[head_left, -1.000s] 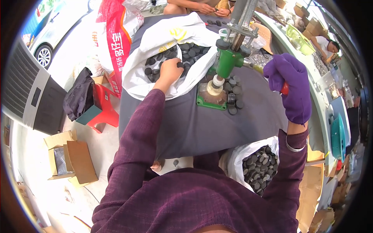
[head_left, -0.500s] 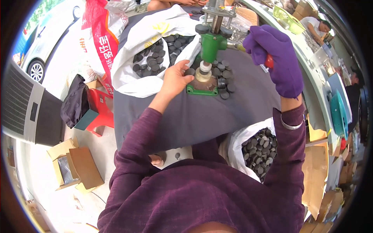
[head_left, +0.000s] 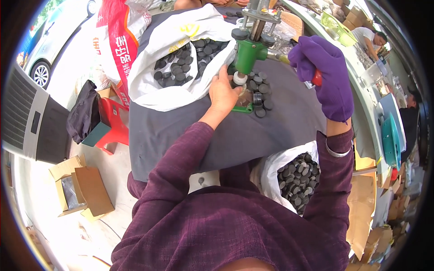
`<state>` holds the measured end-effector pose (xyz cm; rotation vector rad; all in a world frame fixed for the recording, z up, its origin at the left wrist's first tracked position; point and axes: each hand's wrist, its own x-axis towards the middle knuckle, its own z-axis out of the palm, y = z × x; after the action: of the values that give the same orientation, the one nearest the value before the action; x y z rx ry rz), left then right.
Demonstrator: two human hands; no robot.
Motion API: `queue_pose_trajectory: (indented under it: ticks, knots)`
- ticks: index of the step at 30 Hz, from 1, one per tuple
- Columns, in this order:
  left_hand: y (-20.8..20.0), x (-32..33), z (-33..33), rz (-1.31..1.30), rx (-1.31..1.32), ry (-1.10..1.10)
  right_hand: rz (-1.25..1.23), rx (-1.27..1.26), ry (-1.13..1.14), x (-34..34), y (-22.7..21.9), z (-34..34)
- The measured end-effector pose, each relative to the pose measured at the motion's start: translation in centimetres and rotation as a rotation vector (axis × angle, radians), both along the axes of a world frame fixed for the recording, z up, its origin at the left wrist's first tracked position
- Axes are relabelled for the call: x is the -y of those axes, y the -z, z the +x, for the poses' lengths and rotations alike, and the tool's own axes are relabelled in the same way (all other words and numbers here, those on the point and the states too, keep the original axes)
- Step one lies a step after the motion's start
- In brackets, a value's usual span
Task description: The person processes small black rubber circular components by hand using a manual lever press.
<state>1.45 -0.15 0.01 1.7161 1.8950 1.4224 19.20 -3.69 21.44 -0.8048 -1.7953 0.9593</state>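
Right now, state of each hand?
Left hand: closed on a dark disc at the press.
Right hand: gloved, closed around a red grip.

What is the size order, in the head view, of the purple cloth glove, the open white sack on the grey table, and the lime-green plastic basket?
1. White sack
2. Purple glove
3. Lime-green basket, though farther away

So our bare left hand [head_left: 222,95] is a bit above centre frame, thumb [head_left: 237,91] and fingers [head_left: 223,75] curved toward each other, left arm [head_left: 181,156] slanting up rightward. Our purple-gloved right hand [head_left: 321,74] is curled up, upper right, right forearm [head_left: 335,149] basically vertical.
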Motion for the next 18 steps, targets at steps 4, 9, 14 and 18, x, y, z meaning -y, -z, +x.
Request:
queue_pose_trajectory:
  ticks: [4, 9, 14, 18]
  knots:
    - [-0.2, -0.1, -0.2, -0.024, 0.031, 0.005, 0.017, 0.011, -0.028, 0.9, 0.7, 0.1]
    - [0.0, 0.3, -1.1, 0.057, 0.058, 0.026, 0.366, 0.329, 0.053, 3.8, 7.1, 0.1]
    - [-1.3, 0.9, -4.8, 0.230, 0.095, 0.084, 0.556, 0.309, -0.060, 2.8, 10.1, 1.1]
    - [-0.2, -1.6, -15.0, 0.265, -0.122, -0.227, 0.408, 0.326, -0.083, 3.3, 8.0, 0.6]
